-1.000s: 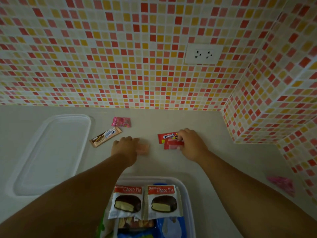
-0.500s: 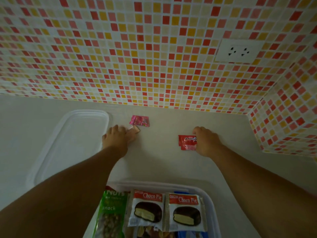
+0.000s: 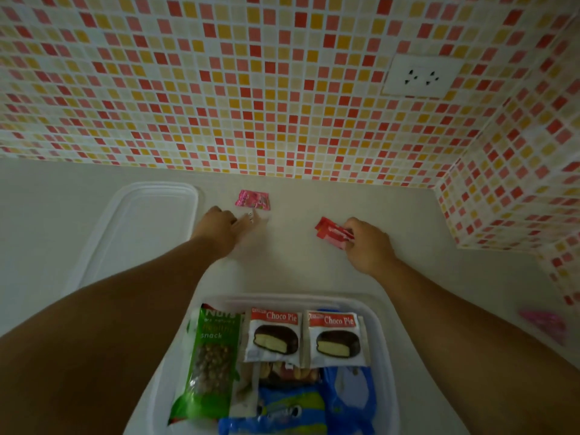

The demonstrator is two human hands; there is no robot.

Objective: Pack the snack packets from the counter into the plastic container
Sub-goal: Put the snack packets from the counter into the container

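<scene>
Since half a second ago, the right hand (image 3: 367, 246) has lifted its red packets (image 3: 333, 235) up at a tilt; its fingers are curled tight on them, maybe two, hard to count. The left hand (image 3: 219, 229) reaches toward one pink packet (image 3: 253, 200) on the surface (image 3: 292, 265), with a small blurry thing at its fingers; I cannot tell how those fingers are set. The box (image 3: 386, 356) sits close by, holding two pie packets (image 3: 272, 337), one green nut bag (image 3: 213, 362) and some blue packets (image 3: 292, 409). One clear lid (image 3: 138, 233) lies to the left.
</scene>
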